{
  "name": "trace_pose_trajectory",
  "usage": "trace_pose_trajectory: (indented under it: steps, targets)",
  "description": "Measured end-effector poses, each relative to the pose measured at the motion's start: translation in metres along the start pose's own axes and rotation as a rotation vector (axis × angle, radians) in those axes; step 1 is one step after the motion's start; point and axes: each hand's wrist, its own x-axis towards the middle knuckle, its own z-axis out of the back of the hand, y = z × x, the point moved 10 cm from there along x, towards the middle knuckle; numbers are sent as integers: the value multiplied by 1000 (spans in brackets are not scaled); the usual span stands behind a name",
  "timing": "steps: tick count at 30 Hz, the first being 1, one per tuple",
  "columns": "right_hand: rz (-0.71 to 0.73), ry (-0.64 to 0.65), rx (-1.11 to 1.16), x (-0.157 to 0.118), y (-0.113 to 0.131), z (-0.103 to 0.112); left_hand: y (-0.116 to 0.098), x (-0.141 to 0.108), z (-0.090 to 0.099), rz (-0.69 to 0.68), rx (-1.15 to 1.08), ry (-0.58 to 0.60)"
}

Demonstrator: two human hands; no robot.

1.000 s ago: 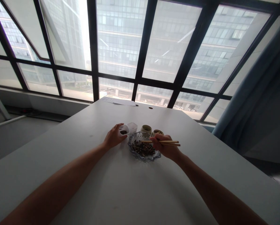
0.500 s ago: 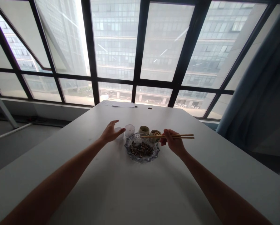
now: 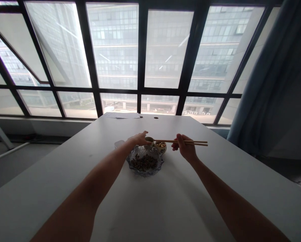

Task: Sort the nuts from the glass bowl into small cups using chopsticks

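My left hand (image 3: 139, 138) is at the small empty-looking cup (image 3: 149, 138), thumb and fingers apart around its left side; whether it touches the cup I cannot tell. A pair of chopsticks (image 3: 197, 143) is held level in my right hand (image 3: 187, 148), tips pointing left near that cup's rim. Just right of it stands a second small cup (image 3: 161, 146) with peanuts or similar pale nuts and a dark character on its side. In front of both cups lies a scalloped glass bowl (image 3: 145, 173) with dark striped seeds, likely sunflower seeds.
A clear plastic container (image 3: 119, 144) shows left of my left forearm. All this stands on a white table (image 3: 150, 205). Paper sheets (image 3: 122, 115) lie at its far edge, near two dark round holes. Behind are windows, with a blue curtain (image 3: 261, 74) at right.
My left hand has moved right, from beside the clear containers to the small cup, and its forearm now covers one container. The view has shifted slightly. My right hand still holds the chopsticks.
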Motion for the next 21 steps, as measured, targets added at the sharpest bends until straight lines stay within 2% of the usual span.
trace_pose_trajectory:
  steps: [4,10,14,18,21]
  targets:
    - [25,-19,-23,-1,6,2,-4,0,-3,-24,-27,-10]
    - [81,-33,-84,-7,9,-1,-32,-15,16,-185,53,-222]
    - [226,-44,-188,-17,24,-5,-43,-23,21,-250,118,-301]
    - [386,50,-333,-30,39,-21,-46,-29,26,-280,97,-351]
    - [453,182,-412,-36,37,-39,-49,-33,29,-282,102,-363]
